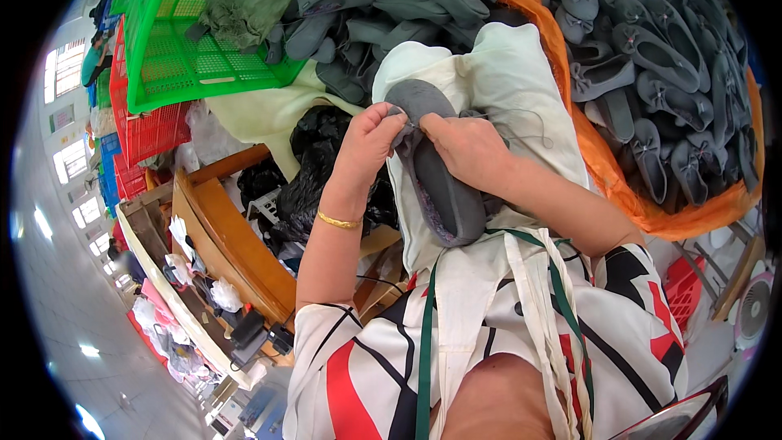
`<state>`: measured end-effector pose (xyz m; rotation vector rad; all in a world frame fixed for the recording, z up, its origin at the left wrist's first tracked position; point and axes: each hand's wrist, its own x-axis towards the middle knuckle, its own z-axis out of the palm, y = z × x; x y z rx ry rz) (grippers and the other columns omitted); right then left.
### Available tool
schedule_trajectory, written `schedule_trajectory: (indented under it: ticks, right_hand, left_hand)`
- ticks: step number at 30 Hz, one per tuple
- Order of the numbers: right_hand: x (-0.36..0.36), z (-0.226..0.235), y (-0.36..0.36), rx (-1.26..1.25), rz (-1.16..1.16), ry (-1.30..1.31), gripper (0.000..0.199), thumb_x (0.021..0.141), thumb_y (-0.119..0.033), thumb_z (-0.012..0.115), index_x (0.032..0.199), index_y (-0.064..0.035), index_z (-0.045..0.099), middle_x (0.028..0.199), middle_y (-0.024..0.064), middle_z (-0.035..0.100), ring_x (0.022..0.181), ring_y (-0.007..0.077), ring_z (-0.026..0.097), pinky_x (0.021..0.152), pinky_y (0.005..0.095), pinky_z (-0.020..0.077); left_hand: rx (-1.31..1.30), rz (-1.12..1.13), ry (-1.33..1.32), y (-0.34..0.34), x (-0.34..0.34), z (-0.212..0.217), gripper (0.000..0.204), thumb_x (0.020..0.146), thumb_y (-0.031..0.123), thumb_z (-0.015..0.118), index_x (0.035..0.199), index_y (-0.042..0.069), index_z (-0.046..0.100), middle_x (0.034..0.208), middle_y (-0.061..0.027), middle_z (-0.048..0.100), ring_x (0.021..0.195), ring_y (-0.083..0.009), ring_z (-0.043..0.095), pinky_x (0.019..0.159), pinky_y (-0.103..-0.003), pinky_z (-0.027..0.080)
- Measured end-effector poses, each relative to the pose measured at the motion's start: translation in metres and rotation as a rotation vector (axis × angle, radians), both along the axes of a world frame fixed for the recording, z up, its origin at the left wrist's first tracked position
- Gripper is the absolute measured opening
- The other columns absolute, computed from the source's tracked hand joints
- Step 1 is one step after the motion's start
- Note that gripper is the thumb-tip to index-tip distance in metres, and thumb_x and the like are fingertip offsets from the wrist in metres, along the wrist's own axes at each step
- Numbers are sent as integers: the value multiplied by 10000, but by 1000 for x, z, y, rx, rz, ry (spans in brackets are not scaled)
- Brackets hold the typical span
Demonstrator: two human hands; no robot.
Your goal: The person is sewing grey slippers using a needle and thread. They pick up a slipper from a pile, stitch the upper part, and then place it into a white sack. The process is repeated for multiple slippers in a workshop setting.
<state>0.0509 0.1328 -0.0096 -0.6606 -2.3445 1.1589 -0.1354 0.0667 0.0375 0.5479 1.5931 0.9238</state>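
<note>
A grey slip-on flat shoe [446, 183] lies over my lap, toe pointing away from me, with a patterned lining showing inside its opening. My left hand [368, 140] is closed, thumb and fingers pinching grey fabric at the shoe's front opening edge. Close beside it, my right hand [468, 147] is closed too, its fingertips pressed together at the same edge. Whatever is in that right pinch is too small to make out. A thin dark thread [542, 137] loops across the white cloth [521, 73] right of my right hand. More dark grey material shows partly under that hand.
Many grey shoes fill an orange sack [582, 147] at right; others are heaped ahead [399, 0]. A green plastic crate [216, 73] stands far left, near a red crate [155, 132]. Black plastic bags [314, 187] and an open wooden drawer [236, 236] lie left. A fan [753, 310] is at right.
</note>
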Motion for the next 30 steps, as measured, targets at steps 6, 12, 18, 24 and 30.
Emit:
schedule_trajectory:
  ticks: [6, 12, 18, 24, 30]
  right_hand:
    - [-6, 2, -5, -55, -44, 29, 103, 919, -59, 549, 1007, -40, 500, 742, 181, 618, 694, 383, 628, 595, 472, 481]
    - [-15, 20, -5, -288, -106, 36, 108, 966, -115, 507, 978, -23, 452, 769, 224, 626, 758, 441, 623, 631, 519, 478]
    - [-20, 26, 17, -397, -76, 79, 104, 963, -106, 562, 1001, -22, 515, 787, 179, 621, 690, 344, 622, 626, 389, 485]
    - [-26, 12, 20, -136, -141, 257, 114, 951, -122, 593, 928, -13, 568, 861, 110, 641, 678, 257, 626, 635, 368, 487]
    - [-15, 32, 55, -1297, -128, 406, 221, 1056, -295, 464, 1039, -90, 544, 839, 56, 671, 537, 99, 616, 424, 222, 488]
  left_hand:
    - [33, -3, -111, -1, -3, 0, 130, 962, 196, 595, 971, 86, 664, 805, 59, 636, 669, -17, 517, 586, -193, 406]
    - [70, 13, -163, -5, -3, 0, 142, 971, 210, 599, 980, 83, 661, 804, 61, 628, 677, -20, 523, 604, -193, 420]
    - [79, 68, -32, -7, 9, 0, 132, 951, 195, 634, 954, 69, 672, 799, 66, 627, 679, -13, 527, 597, -186, 421]
    - [104, 73, 67, -4, 17, -5, 138, 923, 174, 689, 934, 38, 703, 759, 60, 636, 632, -8, 521, 544, -169, 399]
    - [126, 57, 50, -7, 12, -11, 138, 928, 171, 686, 934, 34, 702, 757, 53, 637, 620, -4, 511, 537, -168, 397]
